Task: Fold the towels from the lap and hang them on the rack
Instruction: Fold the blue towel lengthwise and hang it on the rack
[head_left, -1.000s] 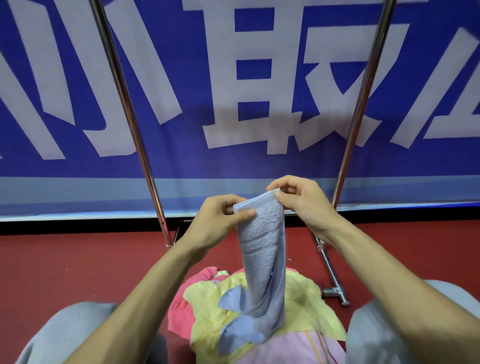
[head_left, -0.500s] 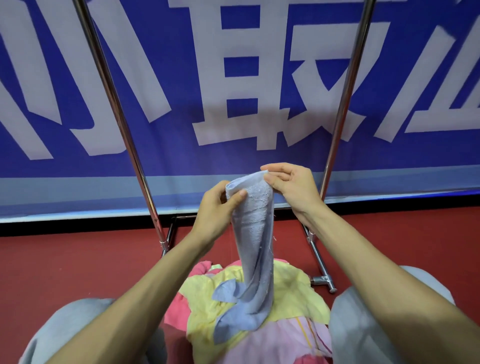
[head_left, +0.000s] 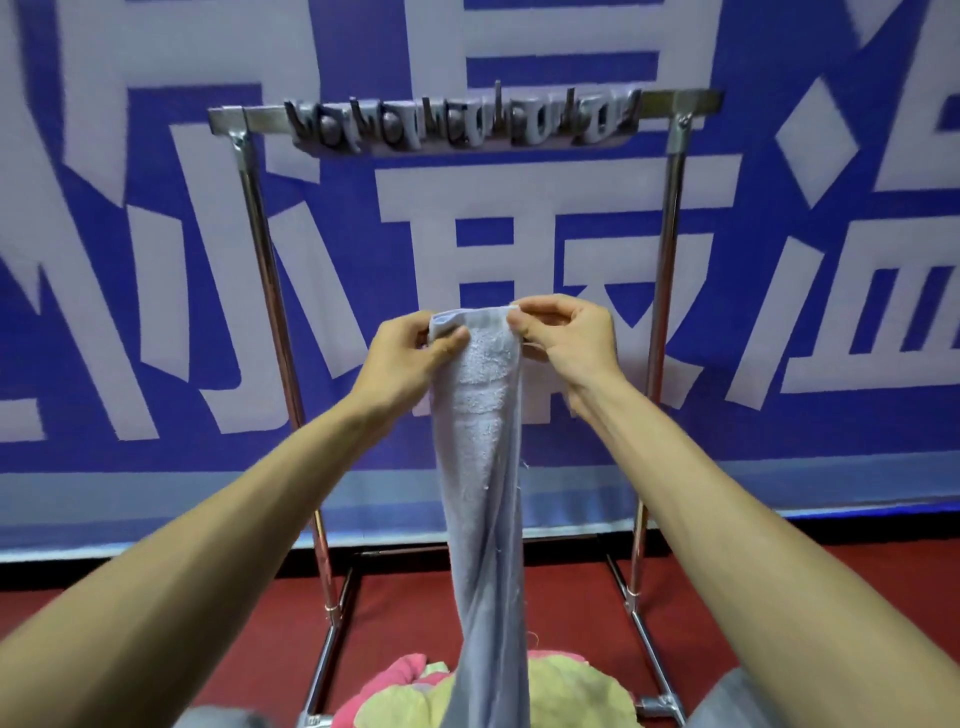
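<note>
Two hands hold 1 light blue fluffy towel (head_left: 483, 441) up high by its top edge, right in front of the shiny metal rack (head_left: 670, 249). The left hand (head_left: 415, 353) pinches the top left corner w/ the thumb on the front & the fingers curled behind. The right hand (head_left: 566, 338) pinches the top right corner w/ thumb & first finger, the other fingers bent loose. I think it's held up like this so the cloth hangs straight & the sides line up before it goes on the rack. The towel looks long & thin, prob. folded the long way. It has soft bumpy loops, a flat band near the top & a few loose threads on the right side. Its low end drops to the lap, onto the pile of pink and yellow towels (head_left: 566, 691) that wait there. The rack's top bar (head_left: 249, 117) is above the hands, well apart, w/ a row of grey clips (head_left: 462, 124) on it. So hanging isn't done yet.
</note>
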